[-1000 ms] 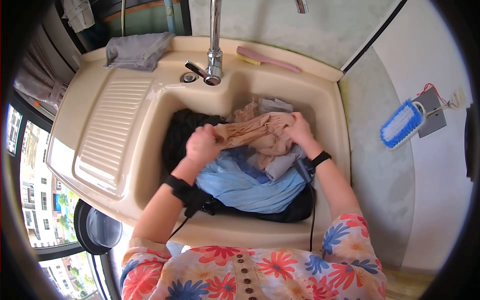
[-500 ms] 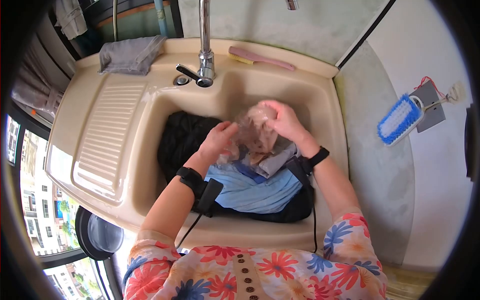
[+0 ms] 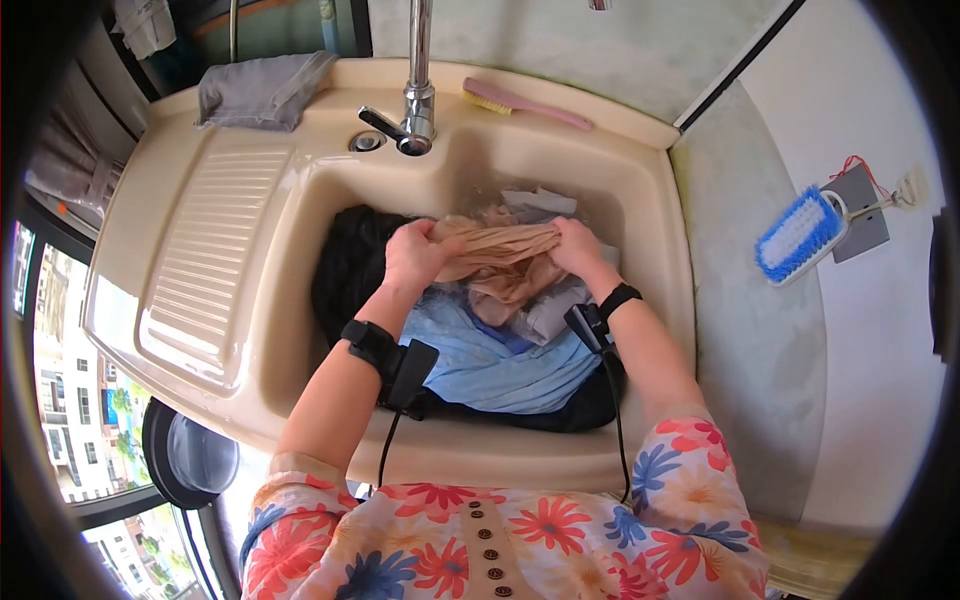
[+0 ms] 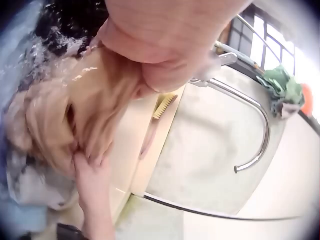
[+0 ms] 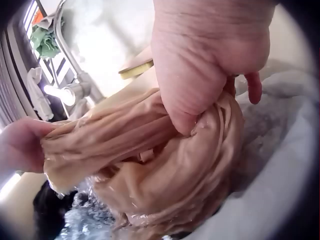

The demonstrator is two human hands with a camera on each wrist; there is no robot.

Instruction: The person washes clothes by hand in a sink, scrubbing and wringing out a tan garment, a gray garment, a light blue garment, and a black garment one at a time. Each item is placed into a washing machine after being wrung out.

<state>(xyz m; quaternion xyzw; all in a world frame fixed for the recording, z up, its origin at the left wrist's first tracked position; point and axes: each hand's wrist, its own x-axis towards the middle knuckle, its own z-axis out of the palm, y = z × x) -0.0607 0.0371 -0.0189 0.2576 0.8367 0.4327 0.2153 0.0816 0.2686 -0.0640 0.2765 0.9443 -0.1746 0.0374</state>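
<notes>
A wet beige piece of clothing [image 3: 505, 243] is stretched between both hands above the basin, its lower folds hanging toward the water. My left hand [image 3: 415, 255] grips its left end, and my right hand [image 3: 582, 250] pinches the right end between thumb and fingers. In the right wrist view the fabric [image 5: 165, 175] shows gathered, dripping folds. Below lie a light blue garment [image 3: 500, 365], a black garment [image 3: 350, 265] on the left and a grey-white cloth [image 3: 550, 315] close under the right hand.
The cream sink [image 3: 290, 370] has a ribbed drainboard [image 3: 215, 260] on its left. Behind the basin stands a chrome faucet [image 3: 418, 110]. A pink brush [image 3: 530, 103] and a grey cloth [image 3: 262, 90] lie on the back ledge. A blue-and-white brush [image 3: 800, 235] hangs on the right wall.
Half a second ago the hands were closer together with the beige clothing bunched and dipped low between them. Now they are apart, and the cloth is stretched out again.
</notes>
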